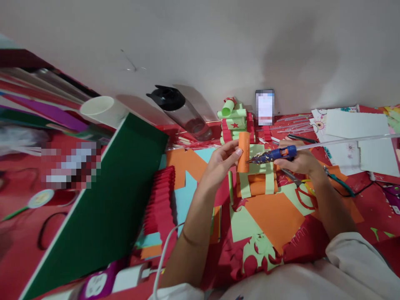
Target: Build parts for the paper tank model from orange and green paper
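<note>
An orange paper tube (244,146) stands nearly upright in the fingers of my left hand (225,160). My right hand (300,161) is wrapped around a blue hot glue gun (270,155), whose nozzle meets or almost meets the tube's lower side. A long clear glue stick (343,141) sticks out of the gun's back. Below lies an orange roll bundle (259,185) crossed by pale green paper strips (269,179). Behind my left hand stands a pale green paper model (236,124) with red bands and a red star.
A green board (103,208) leans at the left, near a dark-lidded bottle (187,112). A phone (265,107) rests against the wall. Scissors (304,196), orange paper (275,216) and cut green scraps (259,252) cover the red table. A white cable (164,254) passes by my left forearm.
</note>
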The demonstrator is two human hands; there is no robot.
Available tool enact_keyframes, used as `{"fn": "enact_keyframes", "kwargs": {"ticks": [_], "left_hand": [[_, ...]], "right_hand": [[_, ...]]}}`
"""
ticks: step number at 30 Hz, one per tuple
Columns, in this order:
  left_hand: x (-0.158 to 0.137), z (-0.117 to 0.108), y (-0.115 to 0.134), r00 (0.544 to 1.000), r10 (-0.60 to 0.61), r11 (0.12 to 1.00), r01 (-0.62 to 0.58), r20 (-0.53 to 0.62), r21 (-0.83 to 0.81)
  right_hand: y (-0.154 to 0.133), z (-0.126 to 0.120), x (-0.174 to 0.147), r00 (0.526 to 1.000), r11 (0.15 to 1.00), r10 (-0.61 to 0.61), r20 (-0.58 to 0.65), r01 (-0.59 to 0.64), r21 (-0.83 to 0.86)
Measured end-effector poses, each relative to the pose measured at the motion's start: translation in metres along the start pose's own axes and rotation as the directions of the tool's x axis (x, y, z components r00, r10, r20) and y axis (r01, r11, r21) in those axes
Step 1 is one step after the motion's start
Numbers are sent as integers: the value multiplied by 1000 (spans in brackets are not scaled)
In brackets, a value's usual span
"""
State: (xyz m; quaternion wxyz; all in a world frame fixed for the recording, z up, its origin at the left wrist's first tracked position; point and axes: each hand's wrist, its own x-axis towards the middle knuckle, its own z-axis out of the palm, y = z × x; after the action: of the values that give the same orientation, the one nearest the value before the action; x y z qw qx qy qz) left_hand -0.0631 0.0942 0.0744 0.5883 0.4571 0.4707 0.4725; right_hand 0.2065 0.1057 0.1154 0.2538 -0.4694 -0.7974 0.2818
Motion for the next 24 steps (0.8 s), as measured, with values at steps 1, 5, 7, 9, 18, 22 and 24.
{"fn": "enact_keyframes", "kwargs": {"ticks": [1, 5, 7, 9, 18, 22, 24], "left_hand": [[0, 0, 0, 1000, -1, 1000, 1, -8, -9], [0, -1, -2, 999, -24, 999, 23, -23, -32], [0, -1, -3, 999, -29, 999, 28, -28, -30], [0, -1, -3, 999, -20, 999, 19, -36, -33], [-1, -4, -1, 998, 18, 1000, -18, -54, -1], [-2, -5, 1, 994, 81, 994, -76, -67, 76], [-2, -5, 3, 989, 138, 984, -130, -59, 124]], "right_hand": [[1, 0, 0, 1000, 1000, -13, 19, 13, 6], [5, 3, 0, 1000, 1000, 15, -19, -15, 1], [6, 3, 0, 997, 999, 54, -56, -54, -6], [6, 3, 0, 998, 999, 54, -39, -53, 12], [23, 0, -8, 990, 950, 140, 8, -137, 280], [39, -8, -14, 967, 944, 238, 91, -253, 214], [44, -14, -15, 964, 958, 247, 98, -258, 124]]}}
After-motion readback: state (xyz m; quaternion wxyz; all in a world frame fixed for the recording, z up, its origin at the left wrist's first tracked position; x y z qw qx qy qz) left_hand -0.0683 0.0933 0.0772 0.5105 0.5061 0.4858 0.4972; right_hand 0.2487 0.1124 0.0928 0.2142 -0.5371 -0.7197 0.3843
